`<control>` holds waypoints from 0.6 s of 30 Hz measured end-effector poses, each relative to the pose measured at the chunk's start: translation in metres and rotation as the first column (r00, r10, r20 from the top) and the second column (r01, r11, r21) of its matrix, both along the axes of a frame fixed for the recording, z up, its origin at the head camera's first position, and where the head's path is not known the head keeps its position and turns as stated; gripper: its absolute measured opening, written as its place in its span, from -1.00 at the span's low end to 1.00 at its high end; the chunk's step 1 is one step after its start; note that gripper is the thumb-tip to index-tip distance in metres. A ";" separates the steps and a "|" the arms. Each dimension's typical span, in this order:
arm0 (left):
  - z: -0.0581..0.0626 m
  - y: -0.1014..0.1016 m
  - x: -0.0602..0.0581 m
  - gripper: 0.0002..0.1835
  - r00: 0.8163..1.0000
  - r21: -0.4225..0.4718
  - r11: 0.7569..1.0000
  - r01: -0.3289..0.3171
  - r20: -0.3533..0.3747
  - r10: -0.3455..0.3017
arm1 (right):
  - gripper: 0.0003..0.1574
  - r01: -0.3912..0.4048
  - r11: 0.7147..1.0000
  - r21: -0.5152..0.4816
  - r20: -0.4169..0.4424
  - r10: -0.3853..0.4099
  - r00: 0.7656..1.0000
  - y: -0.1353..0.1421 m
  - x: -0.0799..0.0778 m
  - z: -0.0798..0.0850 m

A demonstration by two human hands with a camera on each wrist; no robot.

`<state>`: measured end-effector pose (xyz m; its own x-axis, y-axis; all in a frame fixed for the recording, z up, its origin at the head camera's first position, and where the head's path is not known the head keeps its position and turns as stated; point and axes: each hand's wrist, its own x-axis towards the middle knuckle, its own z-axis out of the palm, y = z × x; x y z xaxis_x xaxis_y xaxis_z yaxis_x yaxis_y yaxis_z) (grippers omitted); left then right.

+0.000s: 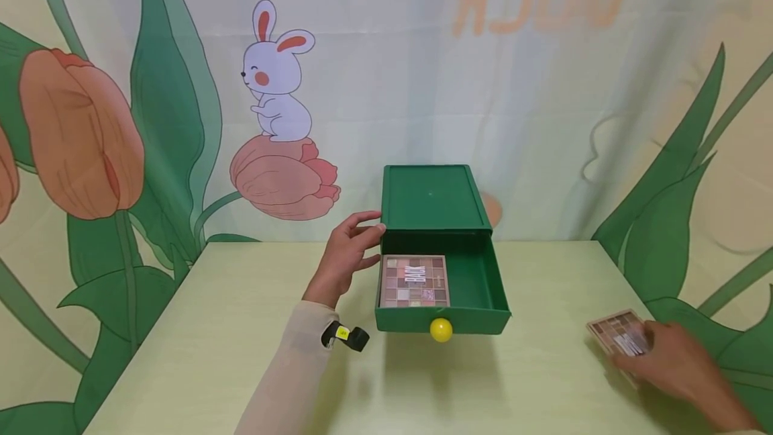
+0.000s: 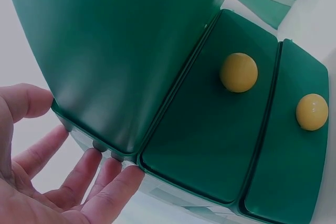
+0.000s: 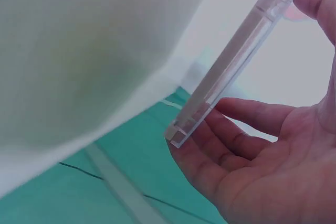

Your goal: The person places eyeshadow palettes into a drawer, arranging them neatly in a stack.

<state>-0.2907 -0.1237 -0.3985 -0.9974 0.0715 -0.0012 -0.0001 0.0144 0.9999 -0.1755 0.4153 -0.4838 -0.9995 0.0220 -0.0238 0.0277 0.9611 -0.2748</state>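
Observation:
A green drawer cabinet (image 1: 430,197) stands at the back of the table, its top drawer (image 1: 477,280) pulled out by a yellow-knobbed front. One eyeshadow palette (image 1: 413,291) lies flat in the drawer's left side. My left hand (image 1: 344,254) rests against the cabinet's left side, its fingertips (image 2: 126,179) along the edge in the left wrist view. Off to the right, my right hand (image 1: 676,358) holds a second eyeshadow palette (image 1: 622,334) between thumb and fingers. The right wrist view shows that palette (image 3: 233,61) edge-on, with a clear rim.
Two lower drawers with yellow knobs (image 2: 239,72) sit closed below the top one. Behind the table (image 1: 241,327) hangs a curtain (image 1: 386,86) printed with tulips and a rabbit. A black strap (image 1: 345,335) is on the left sleeve.

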 end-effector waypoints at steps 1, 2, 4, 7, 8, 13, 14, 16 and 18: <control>0.000 0.000 0.000 -0.55 1.000 0.002 1.000 0.000 0.000 0.000 | 0.19 -0.002 1.000 0.004 -0.011 0.002 1.000 -0.002 0.000 0.004; 0.000 0.000 0.000 -0.54 1.000 0.003 1.000 0.000 0.000 0.000 | 0.20 -0.007 1.000 0.008 -0.025 0.007 1.000 -0.004 -0.001 0.009; 0.000 0.000 0.000 -0.54 1.000 0.005 1.000 0.000 0.000 0.000 | 0.23 -0.015 1.000 0.013 -0.044 0.016 0.999 -0.009 -0.002 0.020; 0.001 0.000 0.000 -0.54 1.000 0.006 1.000 0.003 -0.001 -0.003 | 0.27 -0.027 1.000 0.015 -0.078 0.028 0.997 -0.017 -0.002 0.038; 0.001 0.000 -0.001 -0.54 1.000 0.005 1.000 0.003 0.000 -0.003 | 0.28 -0.036 0.999 0.016 -0.087 0.037 0.996 -0.019 -0.003 0.044; 0.001 -0.002 -0.001 -0.53 1.000 0.000 1.000 0.004 0.006 -0.004 | 0.28 -0.060 0.998 0.032 -0.113 0.063 0.992 -0.030 -0.004 0.071; 0.001 -0.002 0.000 -0.53 1.000 -0.001 1.000 0.006 0.007 -0.006 | 0.29 -0.061 0.998 0.034 -0.109 0.065 0.992 -0.032 -0.004 0.076; 0.002 -0.002 0.000 -0.53 1.000 -0.002 1.000 0.009 0.010 -0.009 | 0.32 -0.062 0.998 0.034 -0.101 0.065 0.993 -0.034 -0.004 0.084; 0.003 -0.001 0.000 -0.53 1.000 -0.002 1.000 0.014 0.005 -0.014 | 0.34 -0.070 0.997 0.034 -0.090 0.072 0.993 -0.036 -0.005 0.092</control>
<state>-0.2905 -0.1252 -0.3953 -0.9963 0.0856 -0.0067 -0.0053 0.0167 0.9998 -0.1803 0.3790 -0.3922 -0.9965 -0.0497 0.0665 -0.0645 0.9678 -0.2434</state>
